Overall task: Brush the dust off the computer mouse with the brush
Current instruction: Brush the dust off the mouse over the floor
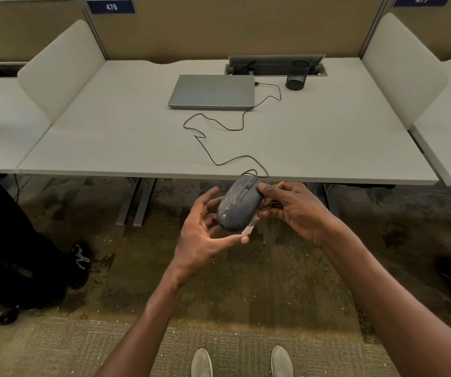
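Dusty computer mouse (239, 204) held in the air just off the desk (126, 142) near edge, long axis tilted, front toward the desk; right hand (295, 210) grasping it together with the brush (250, 227), left hand (202, 229) open beside.

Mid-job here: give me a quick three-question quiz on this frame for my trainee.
1. True or false: the mouse rests on the desk.
2. Which hand grips the mouse? A) left hand B) right hand C) neither
3. Fill in: the mouse cable runs to the closed ____.

Key
1. False; it is held in the air in front of the desk edge.
2. B; the left hand is open beside it, and the brush also sits in the right hand.
3. laptop.
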`<state>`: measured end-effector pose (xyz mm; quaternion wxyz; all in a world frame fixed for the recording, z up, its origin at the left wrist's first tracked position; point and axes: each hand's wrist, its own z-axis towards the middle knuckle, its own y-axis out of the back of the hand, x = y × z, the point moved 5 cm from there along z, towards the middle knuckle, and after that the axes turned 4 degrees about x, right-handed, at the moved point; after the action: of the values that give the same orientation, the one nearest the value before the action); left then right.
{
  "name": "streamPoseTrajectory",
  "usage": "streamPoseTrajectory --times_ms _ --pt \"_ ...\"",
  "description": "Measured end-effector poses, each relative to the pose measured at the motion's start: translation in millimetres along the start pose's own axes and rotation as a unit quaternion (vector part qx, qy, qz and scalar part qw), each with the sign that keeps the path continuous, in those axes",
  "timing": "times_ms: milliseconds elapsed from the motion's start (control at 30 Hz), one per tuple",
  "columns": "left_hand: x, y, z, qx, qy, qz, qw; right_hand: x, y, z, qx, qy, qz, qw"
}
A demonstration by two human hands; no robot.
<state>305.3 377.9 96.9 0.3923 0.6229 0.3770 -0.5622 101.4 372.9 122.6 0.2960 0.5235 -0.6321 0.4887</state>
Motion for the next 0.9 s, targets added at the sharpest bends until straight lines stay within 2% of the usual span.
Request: streamPoseTrajectory --times_ms 167,300,633,800,900 --pt "-3.1 -7.8 -5.9 -0.109 -0.023 -0.040 0.993 -4.9 -5.6 -3.1 -0.041 0.023 0.041 0.998" --pt "-8.2 -8.5 -8.3 -0.152 -0.035 -0.067 0.985 -10.7 -10.2 -5.4 -0.064 0.039 0.062 0.995" --pt "-7.5 -0.3 -7.1 -0.162 -0.037 -0.078 0.983 -16.7 -13.5 -15.1 -0.079 0.027 0.080 0.993" --pt "-9.6 7.4 -7.4 -0.169 -0.047 -0.074 0.982 -16.3 -4.7 -18.7 -0.052 0.011 0.077 0.996" --pt "-10.5 10.9 -8.0 -0.170 -0.051 -0.076 0.981 -10.2 8.8 -27.1 -0.055 -0.002 0.018 0.998"
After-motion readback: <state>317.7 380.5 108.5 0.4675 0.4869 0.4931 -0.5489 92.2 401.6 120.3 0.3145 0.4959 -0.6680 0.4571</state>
